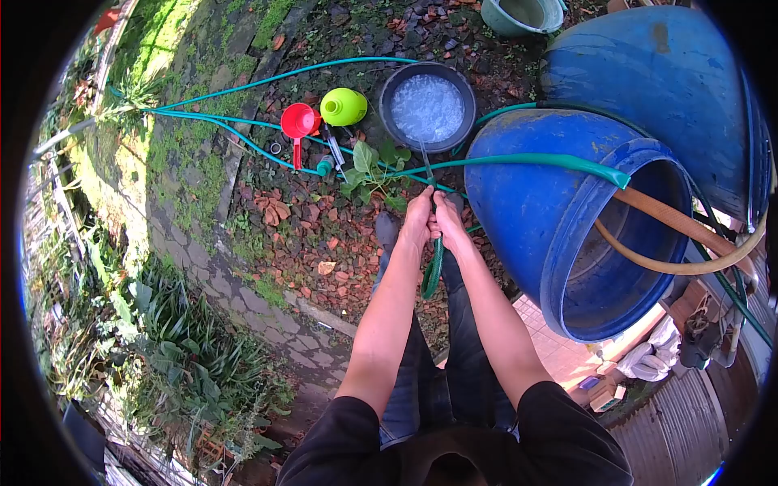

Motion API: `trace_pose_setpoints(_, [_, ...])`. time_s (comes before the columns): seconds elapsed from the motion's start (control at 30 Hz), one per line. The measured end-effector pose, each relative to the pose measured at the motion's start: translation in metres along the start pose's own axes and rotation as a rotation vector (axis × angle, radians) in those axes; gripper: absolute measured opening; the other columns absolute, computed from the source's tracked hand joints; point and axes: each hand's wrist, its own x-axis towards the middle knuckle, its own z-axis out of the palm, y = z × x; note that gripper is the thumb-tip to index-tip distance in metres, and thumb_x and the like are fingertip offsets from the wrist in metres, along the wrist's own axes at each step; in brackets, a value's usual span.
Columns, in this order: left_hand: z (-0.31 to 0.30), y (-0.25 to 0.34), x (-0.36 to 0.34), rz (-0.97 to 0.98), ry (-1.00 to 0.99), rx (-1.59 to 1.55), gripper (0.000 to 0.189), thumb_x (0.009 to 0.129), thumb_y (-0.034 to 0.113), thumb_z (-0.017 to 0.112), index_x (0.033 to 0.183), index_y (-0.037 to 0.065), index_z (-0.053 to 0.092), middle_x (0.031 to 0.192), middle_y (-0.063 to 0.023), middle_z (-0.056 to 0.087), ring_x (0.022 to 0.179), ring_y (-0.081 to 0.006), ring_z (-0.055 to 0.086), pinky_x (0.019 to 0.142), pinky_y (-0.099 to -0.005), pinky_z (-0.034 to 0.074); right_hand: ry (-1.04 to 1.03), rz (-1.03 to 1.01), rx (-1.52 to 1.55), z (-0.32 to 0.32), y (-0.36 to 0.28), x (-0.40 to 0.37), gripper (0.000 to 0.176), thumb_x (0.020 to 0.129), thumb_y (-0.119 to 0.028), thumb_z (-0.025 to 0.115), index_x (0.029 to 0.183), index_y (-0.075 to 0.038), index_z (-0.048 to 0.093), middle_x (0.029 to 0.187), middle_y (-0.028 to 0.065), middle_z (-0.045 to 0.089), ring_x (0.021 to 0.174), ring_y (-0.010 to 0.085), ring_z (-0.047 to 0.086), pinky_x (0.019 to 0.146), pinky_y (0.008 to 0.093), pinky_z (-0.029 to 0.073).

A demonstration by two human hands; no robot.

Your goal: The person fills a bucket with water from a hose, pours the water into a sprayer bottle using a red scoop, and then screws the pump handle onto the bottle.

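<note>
Both my hands are closed on a green hose in front of my legs. My left hand (418, 215) grips it near its end, and my right hand (446, 220) is pressed up against the left one. A loop of the green hose (433, 271) hangs below my hands. Water streams from the hose end into a dark round basin (388, 95), where the water (427, 109) is bubbly. Left of the basin are a yellow-green bottle (344, 107) and a red dipper (299, 121). A leafy plant (365, 162) lies between the bottle and my hands.
A blue barrel (519, 186) lies on its side at my right, its mouth towards me, with hoses across it. Behind it is another blue barrel (648, 73). A green bucket (510, 18) stands at the top. Teal hoses (267, 78) run left over mossy ground.
</note>
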Motion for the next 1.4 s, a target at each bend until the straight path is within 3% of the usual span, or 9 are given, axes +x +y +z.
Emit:
trace_pose_setpoints(0.37, [-0.001,0.001,-0.003,-0.015,-0.012,-0.007,0.036,0.106,0.041,0.042,0.093,0.015,0.063,0.058,-0.0009,0.056,0.035,-0.0126,0.043,0.029,-0.0293,0.037,0.012,-0.012,-0.006,-0.002,0.004,0.004,0.033,0.108,-0.044,0.043,0.090,-0.016,0.049,0.059,-0.0062,0.042,0.038,0.0053,0.035,0.031,0.0235,0.025])
trace_pose_setpoints(1.4, [0.007,0.003,-0.005,-0.026,0.057,0.037,0.039,0.105,0.044,0.043,0.090,0.015,0.062,0.055,-0.0006,0.053,0.033,-0.0129,0.041,0.027,-0.0291,0.035,-0.013,0.004,-0.002,-0.003,-0.001,0.003,0.035,0.108,-0.044,0.041,0.088,-0.017,0.048,0.058,-0.0062,0.039,0.038,0.0054,0.032,0.032,0.0232,0.023])
